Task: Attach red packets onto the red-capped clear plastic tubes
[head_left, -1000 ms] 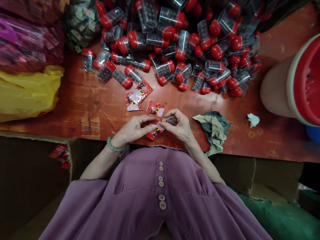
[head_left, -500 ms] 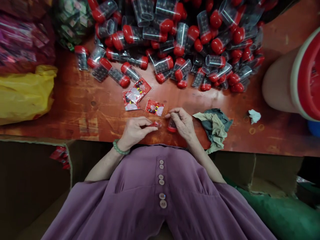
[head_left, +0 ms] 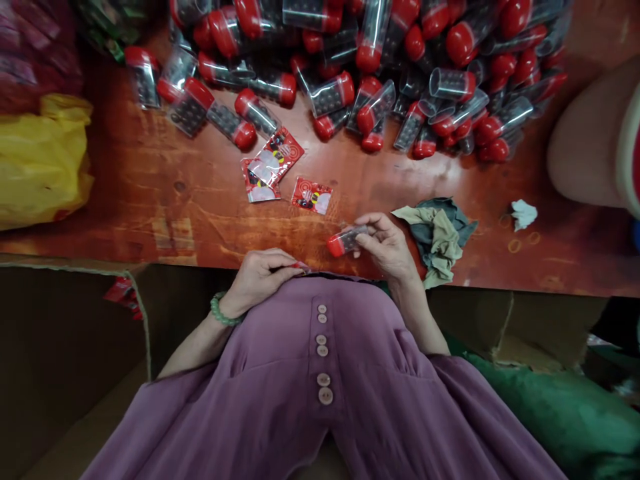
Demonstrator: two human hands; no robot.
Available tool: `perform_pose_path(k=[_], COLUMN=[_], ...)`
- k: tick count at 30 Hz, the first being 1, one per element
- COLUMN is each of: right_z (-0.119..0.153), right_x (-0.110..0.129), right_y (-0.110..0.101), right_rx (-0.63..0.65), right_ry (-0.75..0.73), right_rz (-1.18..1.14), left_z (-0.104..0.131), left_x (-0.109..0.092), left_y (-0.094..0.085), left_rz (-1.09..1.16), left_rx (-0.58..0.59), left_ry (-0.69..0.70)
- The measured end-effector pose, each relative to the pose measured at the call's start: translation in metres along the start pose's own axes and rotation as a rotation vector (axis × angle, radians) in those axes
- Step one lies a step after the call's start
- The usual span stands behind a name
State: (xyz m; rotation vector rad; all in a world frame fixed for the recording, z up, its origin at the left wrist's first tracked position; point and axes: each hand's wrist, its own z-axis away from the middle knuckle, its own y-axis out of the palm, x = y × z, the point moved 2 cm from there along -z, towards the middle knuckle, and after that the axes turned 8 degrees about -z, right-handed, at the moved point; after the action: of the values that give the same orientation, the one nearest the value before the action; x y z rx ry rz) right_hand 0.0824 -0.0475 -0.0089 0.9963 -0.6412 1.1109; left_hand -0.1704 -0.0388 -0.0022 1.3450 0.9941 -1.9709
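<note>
left hand (head_left: pixel 269 279) at table (head_left: pixel 240 233) edge, bare wood rightward

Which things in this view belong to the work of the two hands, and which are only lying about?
In the work, it seems:
red-capped tube, in the right hand
small red item, in the left hand, mostly hidden
three red packets
piled tubes

Apparently just lying about:
crumpled cloths
white scrap
yellow bag

Pile of clear red-capped plastic tubes (head_left: pixel 330 97) cut at 12 o'clock, pale round bucket (head_left: pixel 585 143) cut at 2-3, green sack (head_left: pixel 560 407) cut at 4, yellow plastic bag (head_left: pixel 40 170) cut at 9, magenta bag of packets (head_left: pixel 35 53) cut and blurry at 10, small red packet (head_left: pixel 300 267) mostly behind left hand's (head_left: pixel 264 277) fingers
</note>
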Motion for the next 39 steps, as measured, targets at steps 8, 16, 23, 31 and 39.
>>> perform_pose_path(k=[8, 16, 23, 31, 39], right_z=[0.014, 0.013, 0.018, 0.008, 0.0], right_x=[0.023, 0.029, 0.048, 0.051, 0.036], right_y=[0.028, 0.037, 0.04, 0.039, 0.034], right_rx=[0.032, 0.062, 0.184, 0.269, 0.239], right_ry=[-0.143, -0.291, -0.348, -0.275, -0.128], right_rz=[0.085, 0.323, 0.713, 0.776, 0.635], left_z=[-0.015, -0.018, -0.021, -0.025, -0.027], left_x=[-0.012, -0.016, -0.012, -0.01, -0.006], left_y=[-0.002, -0.006, -0.003, 0.002, 0.006], left_rz=[0.002, -0.119, -0.082, 0.025, 0.175], left_rx=[-0.275, -0.292, -0.164, 0.01, 0.078], left_ry=[0.178, 0.312, 0.136, -0.012, -0.13])
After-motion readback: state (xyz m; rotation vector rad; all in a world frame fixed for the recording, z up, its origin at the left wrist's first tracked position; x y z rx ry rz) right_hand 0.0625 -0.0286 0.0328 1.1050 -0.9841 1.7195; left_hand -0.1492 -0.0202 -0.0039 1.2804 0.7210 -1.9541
